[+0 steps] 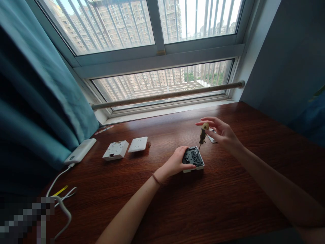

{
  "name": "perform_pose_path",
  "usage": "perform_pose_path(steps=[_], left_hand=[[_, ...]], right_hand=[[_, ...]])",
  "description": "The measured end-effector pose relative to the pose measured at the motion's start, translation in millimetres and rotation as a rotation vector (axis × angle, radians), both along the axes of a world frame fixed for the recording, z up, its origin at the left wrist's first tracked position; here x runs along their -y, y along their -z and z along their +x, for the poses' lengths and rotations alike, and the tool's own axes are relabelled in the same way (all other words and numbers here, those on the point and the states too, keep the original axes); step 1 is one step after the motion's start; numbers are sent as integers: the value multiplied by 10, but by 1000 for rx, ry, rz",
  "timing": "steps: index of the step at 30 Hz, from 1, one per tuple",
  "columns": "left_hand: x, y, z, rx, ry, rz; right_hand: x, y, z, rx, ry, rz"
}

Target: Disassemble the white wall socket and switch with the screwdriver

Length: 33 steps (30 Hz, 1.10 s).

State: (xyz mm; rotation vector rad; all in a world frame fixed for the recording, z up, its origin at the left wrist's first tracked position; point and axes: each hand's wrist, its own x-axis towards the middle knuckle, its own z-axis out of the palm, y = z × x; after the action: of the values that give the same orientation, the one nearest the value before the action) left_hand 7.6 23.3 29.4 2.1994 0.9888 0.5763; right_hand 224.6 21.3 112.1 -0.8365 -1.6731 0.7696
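Observation:
A wall socket module (194, 158) lies back-side up on the dark wooden desk (177, 203), its black inner parts showing inside a white frame. My left hand (175, 163) grips its left edge and holds it down. My right hand (221, 133) pinches the yellow top of a small screwdriver (202, 136) with thumb and fingertips. The screwdriver stands nearly upright, its tip set into the module's right side.
Two white socket parts (115, 149) (138, 144) lie left of the module, with a small screw (149, 144) beside them. A white power bank (80, 151) with a cable (59, 200) sits at the desk's left edge by the teal curtain (38, 101). A flat piece (212, 138) lies behind my right hand.

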Motion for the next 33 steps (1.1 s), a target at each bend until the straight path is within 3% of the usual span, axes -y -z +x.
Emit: perform_pose_path(steps=[3,9,15,20,27,33], left_hand=[[2,2,-3,4,2,1],[6,4,-3,0,3,5],[0,6,-1,1,3,16],[2,2,-2,-6,7,16],[6,4,-1,2,3,19],[14,-29,2,-4,-6,-16]], right_hand=[[20,-7,-28,-36,-41,7],[-3,46,-27,-10,149,52],[8,12,-30,-43,38,-23],[-22,70,-31,-27,193,4],[17,15,-37,-66,21,-44],[-31,76,-35,9,244,32]])
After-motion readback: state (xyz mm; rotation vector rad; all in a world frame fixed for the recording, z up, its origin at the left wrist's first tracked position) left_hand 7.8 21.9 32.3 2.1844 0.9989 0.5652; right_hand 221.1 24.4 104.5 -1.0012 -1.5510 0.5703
